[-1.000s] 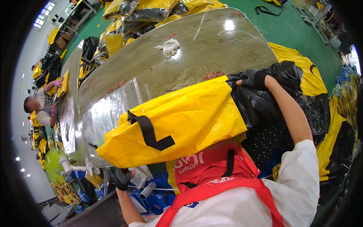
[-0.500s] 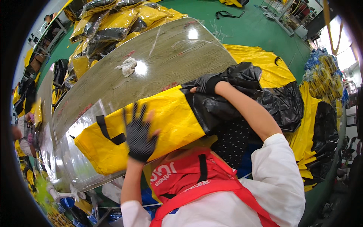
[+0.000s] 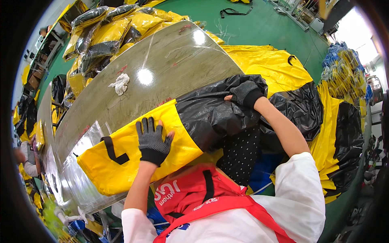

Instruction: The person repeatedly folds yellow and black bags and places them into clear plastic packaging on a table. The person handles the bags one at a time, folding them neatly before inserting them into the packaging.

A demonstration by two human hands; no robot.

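Observation:
A long bag (image 3: 133, 150) of shiny coated fabric, yellow at the left and black at the right, lies folded lengthwise along the near edge of the table. A black strap handle (image 3: 110, 149) is on its yellow part. My left hand (image 3: 153, 139), in a black patterned glove with the thumb and a fingertip bare, rests flat on the yellow fabric with fingers spread. My right hand (image 3: 246, 94), gloved alike, has its fingers closed over the wrinkled black end. Its thumb points left along the fabric; what lies under the fingers is hidden.
The grey-brown tabletop (image 3: 162, 69) holds a crumpled white cloth (image 3: 120, 84). Plastic-wrapped yellow and black bags (image 3: 117, 32) are piled beyond it. More yellow and black fabric (image 3: 267, 67) spreads at the right, near a blue and yellow bundle (image 3: 344, 73). Another person (image 3: 30, 158) is at the far left.
The black part has been drawn out flatter over the table edge, and my right hand has shifted right with it. My left hand, blurred before, now lies still on the yellow part. The view has shifted slightly.

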